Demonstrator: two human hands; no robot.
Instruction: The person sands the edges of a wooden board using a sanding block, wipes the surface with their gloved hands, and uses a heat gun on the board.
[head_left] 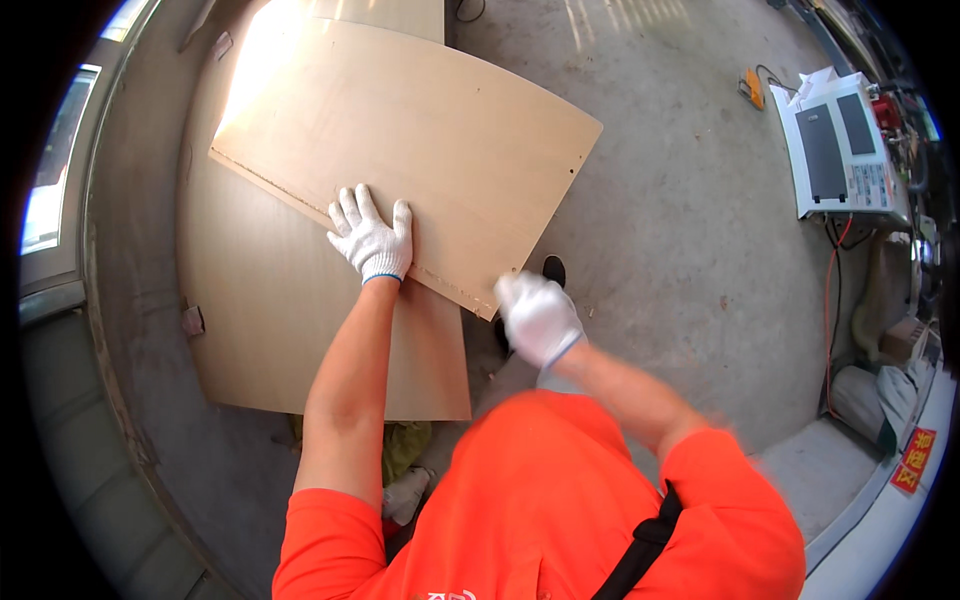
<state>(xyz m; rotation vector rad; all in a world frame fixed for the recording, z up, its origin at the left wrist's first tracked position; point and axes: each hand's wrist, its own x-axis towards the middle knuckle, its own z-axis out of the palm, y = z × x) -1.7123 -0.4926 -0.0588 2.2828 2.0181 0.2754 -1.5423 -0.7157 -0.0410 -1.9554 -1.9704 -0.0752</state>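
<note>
A pale tan wooden board lies at an angle on a larger wooden panel, its near corner jutting past the panel. Crumbly debris runs along the board's near edge, and small dark holes show near its right edge. My left hand, in a white knitted glove, presses flat on that near edge with its fingers spread. At the near right corner is my right hand, also gloved and blurred by motion. Its fingers look curled closed; whatever they hold, if anything, is hidden.
Grey concrete floor extends to the right. A white and grey machine stands there with an orange cable. An orange tool lies near it. A wall with a window runs along the left. A dark shoe shows beside the board.
</note>
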